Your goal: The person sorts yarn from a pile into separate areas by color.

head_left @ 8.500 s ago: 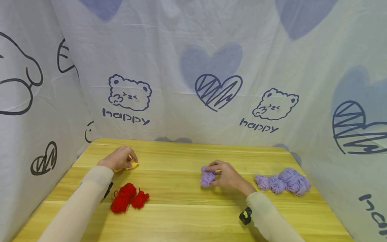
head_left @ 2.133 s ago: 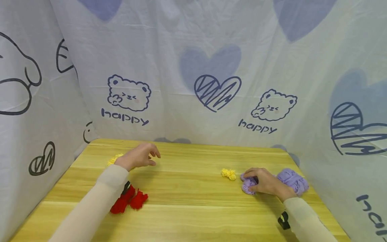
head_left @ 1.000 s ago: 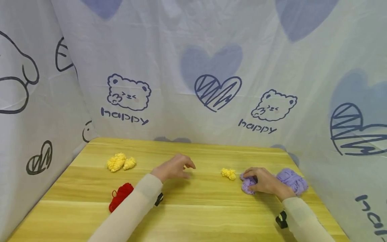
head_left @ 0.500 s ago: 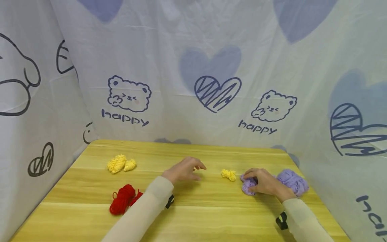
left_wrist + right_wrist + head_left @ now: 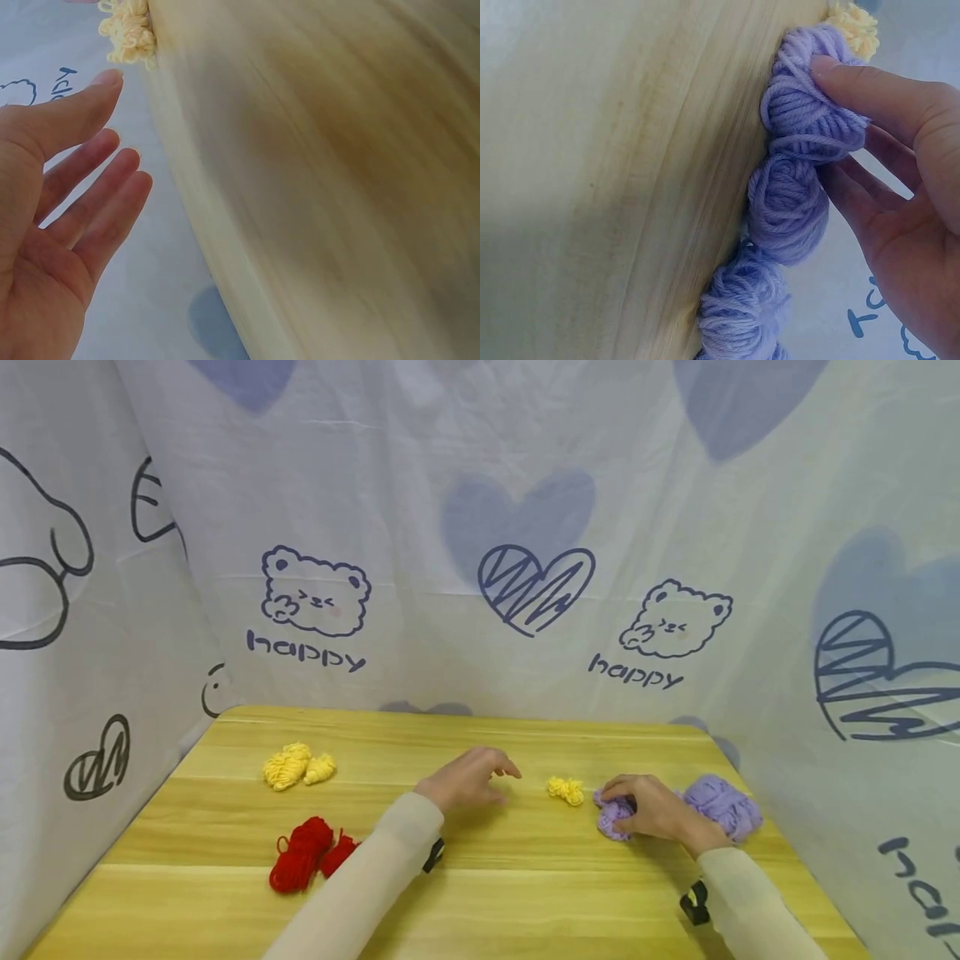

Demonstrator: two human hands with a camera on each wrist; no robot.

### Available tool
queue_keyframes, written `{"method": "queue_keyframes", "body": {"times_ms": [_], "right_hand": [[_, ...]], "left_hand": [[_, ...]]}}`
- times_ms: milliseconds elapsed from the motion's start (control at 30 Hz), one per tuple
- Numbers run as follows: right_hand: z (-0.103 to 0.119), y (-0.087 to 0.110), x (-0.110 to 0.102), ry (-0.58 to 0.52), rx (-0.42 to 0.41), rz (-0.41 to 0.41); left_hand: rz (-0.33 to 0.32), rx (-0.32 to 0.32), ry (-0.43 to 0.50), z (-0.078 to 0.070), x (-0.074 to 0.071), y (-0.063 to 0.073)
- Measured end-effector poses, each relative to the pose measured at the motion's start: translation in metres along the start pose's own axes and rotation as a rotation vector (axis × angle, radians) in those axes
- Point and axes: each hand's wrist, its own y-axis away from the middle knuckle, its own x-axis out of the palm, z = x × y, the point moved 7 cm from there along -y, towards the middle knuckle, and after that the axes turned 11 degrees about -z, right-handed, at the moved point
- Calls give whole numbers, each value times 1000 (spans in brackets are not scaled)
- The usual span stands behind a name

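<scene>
My right hand (image 5: 652,806) pinches a small lilac yarn bundle (image 5: 810,105) between thumb and fingers, down at the tabletop. In the right wrist view, more lilac yarn balls (image 5: 787,214) line up against it. Left of that hand lies a small yellow yarn bundle (image 5: 565,791), also seen as a yellow tuft (image 5: 127,34) in the left wrist view. My left hand (image 5: 468,777) hovers over the middle of the table, left of this yellow bundle, its fingers loosely bent and holding nothing.
Two yellow yarn balls (image 5: 287,767) sit at the back left of the wooden table (image 5: 510,902). Nearer are red skeins (image 5: 302,854), one partly behind my left sleeve. A large lilac skein (image 5: 723,808) is at the right. White printed cloth (image 5: 427,610) hangs behind.
My right hand has carried the lilac bundle right, beside the other lilac yarn. My left hand has left the yellow balls and come right to mid-table, slowing lately. The right hand now stays put.
</scene>
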Motion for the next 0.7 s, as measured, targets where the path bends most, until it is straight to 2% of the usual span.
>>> {"method": "queue_keyframes", "body": {"times_ms": [100, 367, 500, 700], "right_hand": [[0, 0, 0, -8, 7, -4], [-2, 0, 1, 3, -4, -6], [-3, 0, 1, 1, 4, -9], [-5, 0, 1, 4, 5, -11]], "left_hand": [[5, -10, 6, -3, 2, -5], [2, 27, -41, -15, 11, -18], [-9, 51, -56, -18, 20, -26], [-6, 53, -82, -21, 35, -36]]}}
